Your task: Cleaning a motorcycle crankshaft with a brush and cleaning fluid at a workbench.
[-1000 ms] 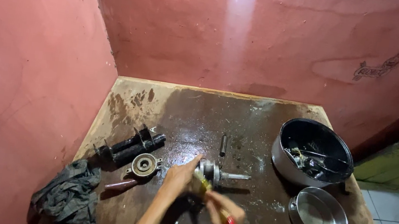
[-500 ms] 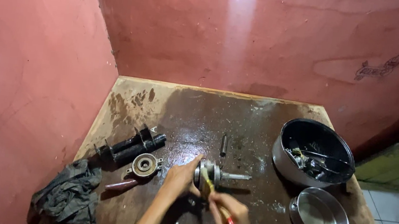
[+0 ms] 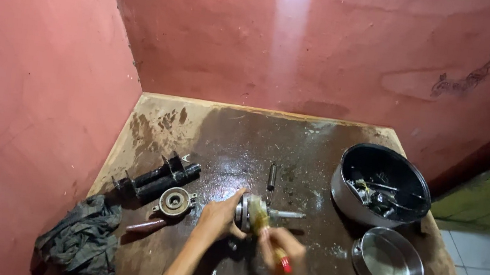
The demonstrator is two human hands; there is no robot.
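metal shaft part (image 3: pixel 246 211) – round, silvery, greasy | left hand (image 3: pixel 218 218) grips it | right hand (image 3: pixel 284 259) pinches brush (image 3: pixel 265 225)

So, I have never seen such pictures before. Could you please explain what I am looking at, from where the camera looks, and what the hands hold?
There is no machine here. A camera worn on a person's head looks down at that person's two bare hands over a wet, dark table in a corner of pink walls.

The left hand steadies a round metal part with a shaft sticking out to the right. The right hand holds a small brush against it.

Also on the table: a long black part, a round flanged piece, a dark rag, a short pin, a black pot with small parts inside, and a shiny steel bowl.
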